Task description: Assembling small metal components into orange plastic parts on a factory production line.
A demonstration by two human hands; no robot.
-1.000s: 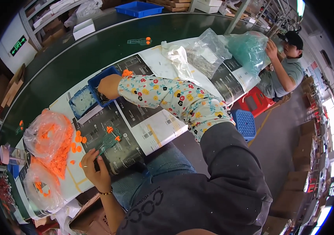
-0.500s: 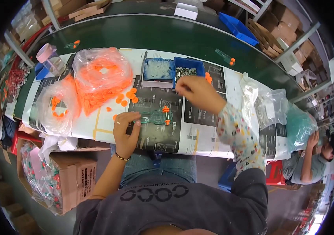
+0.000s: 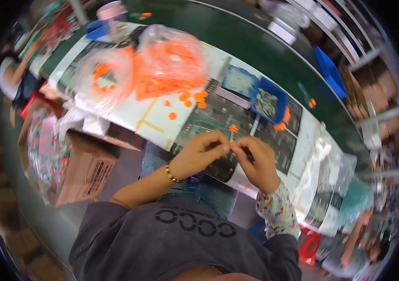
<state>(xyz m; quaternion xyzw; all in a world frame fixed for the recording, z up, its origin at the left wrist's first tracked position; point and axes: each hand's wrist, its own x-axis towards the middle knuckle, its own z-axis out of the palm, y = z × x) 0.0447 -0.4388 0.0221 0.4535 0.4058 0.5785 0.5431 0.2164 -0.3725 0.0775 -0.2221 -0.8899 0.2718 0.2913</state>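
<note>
My left hand [image 3: 201, 153] and my right hand [image 3: 257, 163] meet fingertip to fingertip at the table's near edge. Both are closed in a pinch around a small orange wheel [image 3: 231, 144], which shows between the fingertips of the left. Whatever else the right fingertips hold is too small and blurred to make out. Just beyond them lies a clear green plastic toy body [image 3: 204, 125], partly hidden by my left hand. Another orange wheel [image 3: 233, 128] sits at its right end.
Loose orange discs [image 3: 186, 95] lie by a clear bag of orange discs [image 3: 173, 61]. A second bag [image 3: 103, 82] stands left. A blue tray of metal pins [image 3: 267, 104] adjoins a blue tray with pale contents [image 3: 240, 79]. An open carton [image 3: 87, 173] stands lower left.
My right hand has come from the tray of pins down to my left hand. The left has moved to the orange wheel and pinches there. The whole view has turned and shifted.
</note>
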